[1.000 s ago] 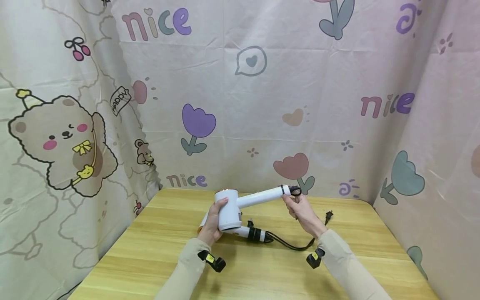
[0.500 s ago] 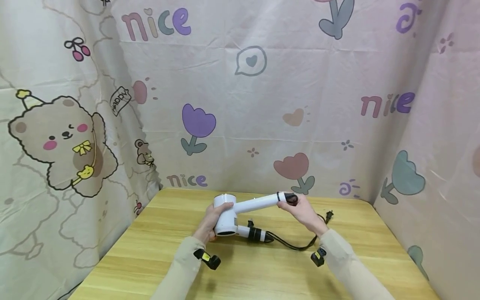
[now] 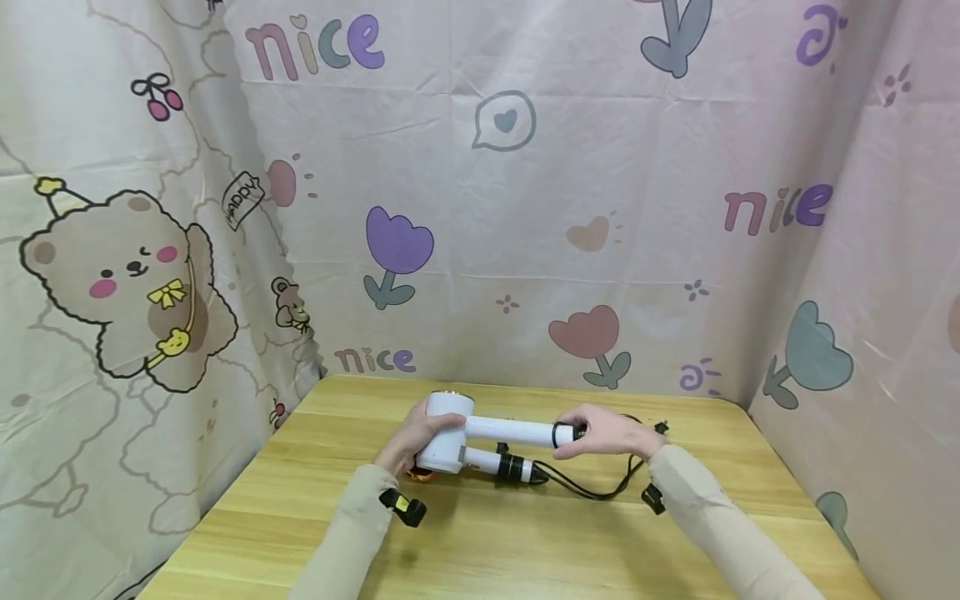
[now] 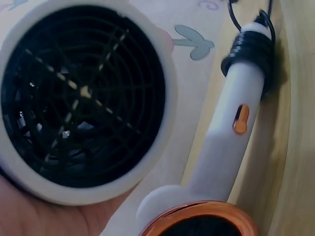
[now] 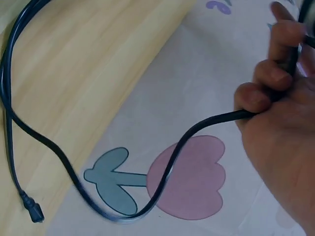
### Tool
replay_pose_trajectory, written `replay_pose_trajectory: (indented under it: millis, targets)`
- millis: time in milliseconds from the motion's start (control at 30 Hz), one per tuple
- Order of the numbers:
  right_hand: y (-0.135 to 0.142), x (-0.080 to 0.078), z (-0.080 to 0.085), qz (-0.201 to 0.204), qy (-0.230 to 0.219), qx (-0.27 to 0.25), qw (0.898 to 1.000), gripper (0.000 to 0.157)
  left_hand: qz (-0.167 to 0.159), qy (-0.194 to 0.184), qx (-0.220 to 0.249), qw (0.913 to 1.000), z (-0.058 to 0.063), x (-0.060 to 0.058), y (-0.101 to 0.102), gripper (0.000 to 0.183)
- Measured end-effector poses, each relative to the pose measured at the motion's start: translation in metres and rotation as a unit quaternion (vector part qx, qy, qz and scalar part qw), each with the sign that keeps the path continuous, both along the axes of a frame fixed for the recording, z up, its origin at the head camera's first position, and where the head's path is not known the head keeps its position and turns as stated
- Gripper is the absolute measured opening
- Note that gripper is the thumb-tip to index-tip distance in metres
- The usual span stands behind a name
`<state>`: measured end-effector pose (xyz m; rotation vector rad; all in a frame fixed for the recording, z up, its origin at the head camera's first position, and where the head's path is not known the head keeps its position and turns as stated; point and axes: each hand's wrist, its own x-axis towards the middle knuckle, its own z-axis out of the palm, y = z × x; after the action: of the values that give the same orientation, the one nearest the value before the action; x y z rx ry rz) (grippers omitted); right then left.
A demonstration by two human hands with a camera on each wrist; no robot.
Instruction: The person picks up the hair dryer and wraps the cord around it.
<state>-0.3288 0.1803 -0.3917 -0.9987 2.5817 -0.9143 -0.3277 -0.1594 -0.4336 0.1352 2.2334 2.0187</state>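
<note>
Over the bench (image 3: 555, 542), I see a white hair dryer (image 3: 498, 428) partly hiding a second dryer (image 4: 221, 147). The left hand (image 3: 416, 433) wraps its fingers round the first; the right hand (image 3: 603, 430) curls its fingers closed on black cord (image 5: 211, 120), masking the dryer's end. A plug (image 3: 661, 427) looks indistinct.

Held hair dryer (image 3: 517, 431), plain white; second hair dryer (image 4: 219, 132), white, with copper-orange rim (image 4: 197, 210) and switch (image 4: 240, 120); cord (image 3: 588, 495), black. Table (image 3: 525, 550), yellow wood grain; beyond its far edge, pale curtain (image 3: 480, 208) printed with purple, rose and grey-green tulips. Sleeves (image 3: 341, 525), beige.
</note>
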Motion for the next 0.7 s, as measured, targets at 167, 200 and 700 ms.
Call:
replay_pose_trajectory:
  millis: [167, 200, 700]
  targets:
    - [-0.0007, -0.0024, -0.0004, 0.008, 0.015, 0.022, 1.000, 0.022, 0.006, 0.023, -0.017, 0.9996, 0.0002, -0.0007, 0.0010, 0.072]
    - [-0.0009, -0.0026, 0.0002, 0.008, 0.015, 0.021, 1.000, 0.024, 0.004, 0.023, -0.015, 0.9996, -0.0002, -0.0009, 0.0010, 0.072]
    - [-0.0076, 0.0025, 0.0069, 0.035, 0.007, 0.031, 0.999, 0.030, -0.025, 0.008, 0.000, 0.9996, -0.0061, 0.0004, -0.0010, 0.066]
